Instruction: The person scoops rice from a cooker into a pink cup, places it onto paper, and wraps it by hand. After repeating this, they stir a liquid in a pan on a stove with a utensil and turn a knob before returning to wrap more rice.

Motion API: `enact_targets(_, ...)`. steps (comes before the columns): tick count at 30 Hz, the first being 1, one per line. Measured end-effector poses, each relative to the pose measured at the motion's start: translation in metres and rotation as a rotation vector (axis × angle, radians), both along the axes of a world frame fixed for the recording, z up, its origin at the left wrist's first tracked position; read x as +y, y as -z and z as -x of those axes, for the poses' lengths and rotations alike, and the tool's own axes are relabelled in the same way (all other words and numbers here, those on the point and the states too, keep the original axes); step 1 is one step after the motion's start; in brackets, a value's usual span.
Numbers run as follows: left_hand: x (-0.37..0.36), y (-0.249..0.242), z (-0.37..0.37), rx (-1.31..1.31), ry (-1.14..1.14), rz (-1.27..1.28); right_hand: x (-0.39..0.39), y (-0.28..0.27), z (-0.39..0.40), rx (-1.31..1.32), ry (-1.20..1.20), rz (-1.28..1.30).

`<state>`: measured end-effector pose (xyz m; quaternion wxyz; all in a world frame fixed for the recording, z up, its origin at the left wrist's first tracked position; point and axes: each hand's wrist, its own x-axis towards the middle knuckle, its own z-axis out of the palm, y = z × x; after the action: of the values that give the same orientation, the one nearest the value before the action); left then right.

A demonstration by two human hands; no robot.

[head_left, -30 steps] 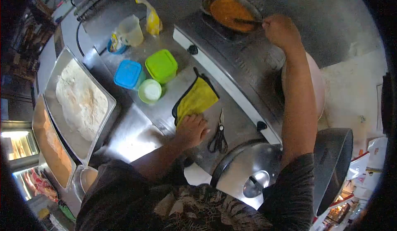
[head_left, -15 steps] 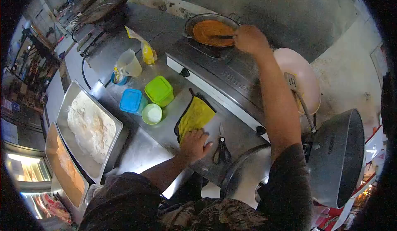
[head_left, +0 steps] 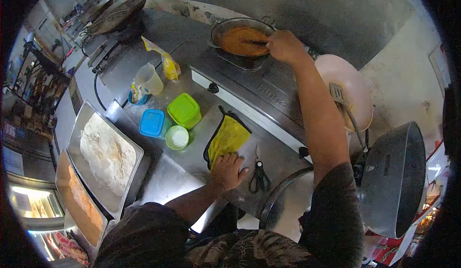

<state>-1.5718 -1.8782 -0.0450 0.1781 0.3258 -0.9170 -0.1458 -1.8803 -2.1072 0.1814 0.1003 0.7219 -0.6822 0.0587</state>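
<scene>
My right hand [head_left: 286, 47] is closed around a dark stirring utensil [head_left: 257, 42] whose lower end dips into orange-brown sauce [head_left: 234, 40]. The sauce lies in a two-handled metal pan [head_left: 214, 29] on the gas stove [head_left: 254, 88]. The utensil's head is hidden in the sauce. My left hand [head_left: 228, 172] rests with fingers stretched out on the lower end of a yellow pot holder [head_left: 230, 136] with dark edging. Black-handled scissors [head_left: 259, 177] lie just right of that hand.
Left stand a green-lidded tub [head_left: 183, 107], a blue-lidded tub [head_left: 151, 122], a small cup of white powder [head_left: 177, 137], a jug [head_left: 150, 79] and a yellow packet [head_left: 169, 67]. Trays hold flour [head_left: 105, 155] and orange food [head_left: 81, 196]. A slotted turner [head_left: 337, 94] crosses a pink bowl [head_left: 343, 73].
The camera view has shifted slightly. My right hand and the utensil stay in the sauce with only a small movement. My left hand remains on the pot holder.
</scene>
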Motion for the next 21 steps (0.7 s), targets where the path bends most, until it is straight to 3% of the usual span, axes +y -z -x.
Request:
enact_targets(6,-0.001,-0.010,-0.001,-0.020,0.013,-0.039,0.008,-0.008,0.010,-0.047,0.182,0.033)
enact_targets(9,-0.002,-0.014,-0.001,-0.146,0.034,-0.075,-0.007,0.005,0.007,0.098,-0.055,-0.059)
enact_targets(15,0.001,0.003,-0.001,-0.022,0.000,-0.017,0.018,-0.028,-0.003,-0.036,0.235,-0.042)
enact_targets(18,0.001,-0.002,-0.001,-0.097,0.006,-0.052,0.000,0.003,0.007,-0.008,-0.077,0.139)
enact_targets(21,0.000,0.007,-0.001,-0.049,-0.004,0.021,0.007,-0.016,0.026,0.035,0.078,-0.034)
